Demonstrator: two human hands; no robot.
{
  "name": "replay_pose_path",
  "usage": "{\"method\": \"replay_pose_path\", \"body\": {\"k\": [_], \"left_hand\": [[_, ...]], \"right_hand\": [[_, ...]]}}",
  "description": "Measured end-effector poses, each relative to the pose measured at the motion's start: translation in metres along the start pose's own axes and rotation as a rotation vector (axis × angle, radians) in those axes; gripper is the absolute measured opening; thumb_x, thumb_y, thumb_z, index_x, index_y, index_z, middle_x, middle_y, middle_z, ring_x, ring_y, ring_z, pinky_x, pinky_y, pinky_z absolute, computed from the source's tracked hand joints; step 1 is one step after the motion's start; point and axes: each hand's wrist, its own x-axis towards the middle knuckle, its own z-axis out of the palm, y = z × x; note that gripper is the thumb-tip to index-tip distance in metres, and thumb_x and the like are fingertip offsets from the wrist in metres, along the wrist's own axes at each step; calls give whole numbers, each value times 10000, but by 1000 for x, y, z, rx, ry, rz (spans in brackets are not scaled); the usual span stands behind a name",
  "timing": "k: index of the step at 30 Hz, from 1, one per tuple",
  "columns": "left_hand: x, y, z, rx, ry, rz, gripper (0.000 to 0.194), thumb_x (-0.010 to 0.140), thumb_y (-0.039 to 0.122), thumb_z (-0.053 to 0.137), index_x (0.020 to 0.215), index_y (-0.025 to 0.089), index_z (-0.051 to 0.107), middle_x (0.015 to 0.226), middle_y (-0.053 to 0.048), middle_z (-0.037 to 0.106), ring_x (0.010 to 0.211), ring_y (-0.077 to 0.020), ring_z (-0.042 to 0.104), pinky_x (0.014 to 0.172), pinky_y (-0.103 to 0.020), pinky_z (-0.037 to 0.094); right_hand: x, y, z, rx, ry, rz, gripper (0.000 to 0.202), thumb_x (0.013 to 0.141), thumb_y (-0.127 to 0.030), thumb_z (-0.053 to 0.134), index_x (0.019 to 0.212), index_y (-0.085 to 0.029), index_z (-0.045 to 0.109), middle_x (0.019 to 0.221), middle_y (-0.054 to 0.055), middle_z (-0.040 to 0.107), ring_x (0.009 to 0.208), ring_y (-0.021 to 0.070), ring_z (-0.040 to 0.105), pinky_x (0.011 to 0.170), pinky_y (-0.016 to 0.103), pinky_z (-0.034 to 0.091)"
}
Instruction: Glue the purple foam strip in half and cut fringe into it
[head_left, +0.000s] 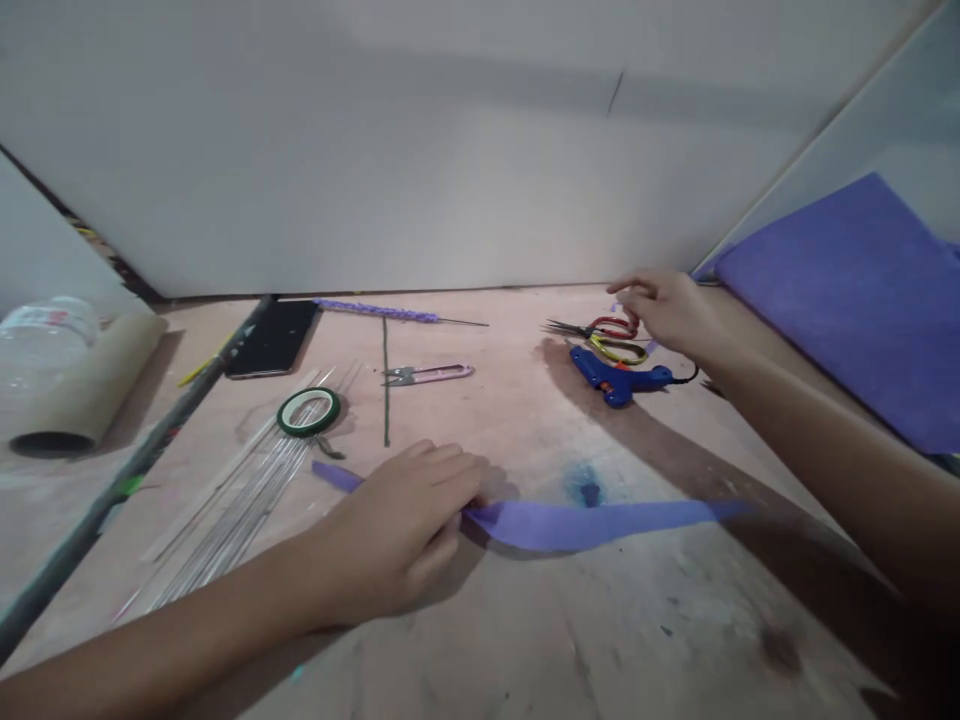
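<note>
My left hand point(409, 525) is closed on a long purple strip point(570, 525) near the middle of the table; the strip's narrow end shows left of the fingers and its wider part lies to the right. My right hand point(660, 310) is farther back at the right, fingers partly bent and apart, by the red and yellow handles of the scissors point(619, 350). Whether its fingers touch the handles is unclear. Just in front of the scissors lies a blue glue gun point(619, 380).
Pink thread snips point(435, 375), green tape point(308, 412) on clear sticks point(240, 500), a wrapped purple stem point(375, 311) and a phone point(274, 338) lie left of centre. A cardboard tube point(112, 380) is far left, purple sheets point(855, 300) at right. A wall point(450, 150) closes the back.
</note>
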Motion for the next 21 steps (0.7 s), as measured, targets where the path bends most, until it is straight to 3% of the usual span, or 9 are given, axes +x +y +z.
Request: {"method": "replay_pose_path", "body": {"k": [2,5,9,11,14,16,21], "left_hand": [[-1,2,1,-30,8,21,210,973,66,499,1010,260,571,957,-6,734,865,-238,666,840,-390,480],[-3,17,-4,-119,4,82,202,1001,87,468,957,265,553,891,9,744,816,-215,697,813,-362,531],[-11,45,-22,-403,-57,41,299,997,7,435,884,256,555,832,42,742,772,-141,733,716,-259,550],[-14,49,-28,-374,-116,43,307,980,-14,455,864,255,546,788,49,711,748,-143,720,702,-266,543],[-12,33,-23,-19,-104,153,248,971,25,512,918,259,574,948,-4,791,828,-220,725,789,-393,532],[-8,13,-12,218,-104,184,225,973,30,559,981,247,619,1143,-54,830,1014,-276,757,913,-457,512],[-4,-22,10,291,-2,50,179,1108,136,625,1232,220,725,1300,-111,803,1219,-338,716,1078,-506,521]], "right_hand": [[7,18,-3,-54,-13,73,367,1164,-450,779,1422,-191,756,1407,115,781,1166,261,799,1007,471,718],[12,32,-5,-141,-62,117,366,1162,-426,781,1448,-198,754,1454,124,771,1219,278,793,1049,495,711],[12,33,-6,-243,-126,91,331,1161,-418,785,1405,-195,773,1437,118,782,1225,278,794,1062,494,706],[10,30,-8,-282,-143,63,275,1158,-405,789,1339,-197,800,1403,109,802,1227,272,795,1089,497,695],[7,26,-14,-320,-153,36,172,1124,-366,832,1198,-211,846,1279,81,845,1179,264,805,1104,481,680],[7,26,-18,-319,-130,25,188,1136,-385,817,1215,-216,844,1289,83,841,1165,260,805,1083,470,689],[18,47,-30,-287,81,35,334,1177,-431,755,1442,-229,767,1525,133,749,1292,285,770,1115,513,688]]}}
